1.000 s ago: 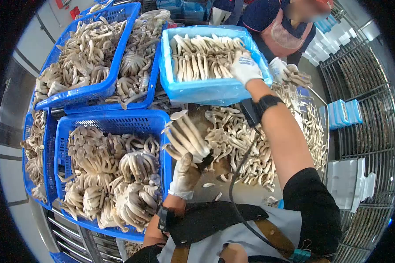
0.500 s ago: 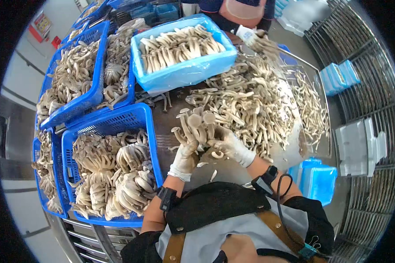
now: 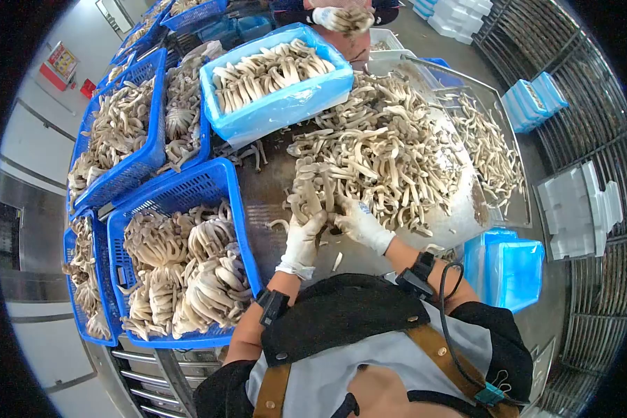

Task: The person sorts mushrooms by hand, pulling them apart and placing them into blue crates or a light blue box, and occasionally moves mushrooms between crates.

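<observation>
My left hand [image 3: 304, 245], in a white glove, is closed around the base of a mushroom cluster [image 3: 311, 189] with long pale stems. From the right, my right hand [image 3: 364, 226], also gloved, has its fingers curled against that cluster's lower side; its fingertips are partly hidden. Just beyond both hands a heap of loose mushrooms [image 3: 390, 160] covers much of the metal table [image 3: 265, 209]. A few small stem pieces lie close to my wrists.
To the left stand a blue basket [image 3: 233, 230] of mushroom clusters and several more baskets. Farther back is a film-lined blue box [image 3: 279, 104] of aligned mushrooms. A co-worker's gloved hand [image 3: 343, 19] holds mushrooms across the table. Blue bins [image 3: 512, 275] sit at right.
The cluster in my hands has tipped, so its caps no longer face me. The co-worker's hand has drawn back from the heap toward their body. My view has shifted slightly.
</observation>
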Tool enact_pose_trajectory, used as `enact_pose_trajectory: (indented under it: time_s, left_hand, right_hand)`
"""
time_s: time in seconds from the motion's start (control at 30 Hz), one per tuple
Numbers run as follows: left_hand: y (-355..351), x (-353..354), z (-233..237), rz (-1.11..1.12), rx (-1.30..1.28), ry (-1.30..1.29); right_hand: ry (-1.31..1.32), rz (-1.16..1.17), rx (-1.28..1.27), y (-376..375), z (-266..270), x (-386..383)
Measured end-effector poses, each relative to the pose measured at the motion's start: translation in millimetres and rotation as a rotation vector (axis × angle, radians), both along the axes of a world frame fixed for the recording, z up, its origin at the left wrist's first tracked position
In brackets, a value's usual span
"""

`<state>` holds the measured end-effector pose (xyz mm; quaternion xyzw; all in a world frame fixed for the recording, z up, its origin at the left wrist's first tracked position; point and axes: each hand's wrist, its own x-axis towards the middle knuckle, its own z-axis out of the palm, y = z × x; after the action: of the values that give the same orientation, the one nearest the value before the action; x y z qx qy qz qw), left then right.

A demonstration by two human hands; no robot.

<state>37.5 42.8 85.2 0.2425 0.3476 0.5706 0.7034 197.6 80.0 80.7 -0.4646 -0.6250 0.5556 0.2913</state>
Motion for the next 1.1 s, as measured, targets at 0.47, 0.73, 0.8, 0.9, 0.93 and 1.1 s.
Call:
enact_pose_trajectory:
  time_s: [0.47, 0.73, 0.8, 0.9, 0.93, 1.1]
  left_hand:
    - [-11, 4, -13, 0.041, -0.073, -0.085]
    - [-2, -3, 5, 0.085, 0.038, 0.056]
    - [2, -7, 3, 0.026, 0.043, 0.269]
    - [1, 2, -1, -0.053, 0.121, 0.290]
    - [-5, 6, 4, -0.050, 0.091, 0.218]
    - [-7, -2, -7, 0.017, 0.020, 0.202]
  right_hand:
    - [-0.161, -0.024, 0.096, -4, 18, 1]
    - [-0.447, 0.174, 0.094, 12, 53, 10]
    - [0.168, -0.016, -0.163, 9, 68, 5]
    - [0.517, -0.028, -0.125, 13, 41, -11]
    - [0.622, -0.063, -0.181, 9, 45, -20]
    - [0.946, -0.291, -0.355, 10, 37, -30]
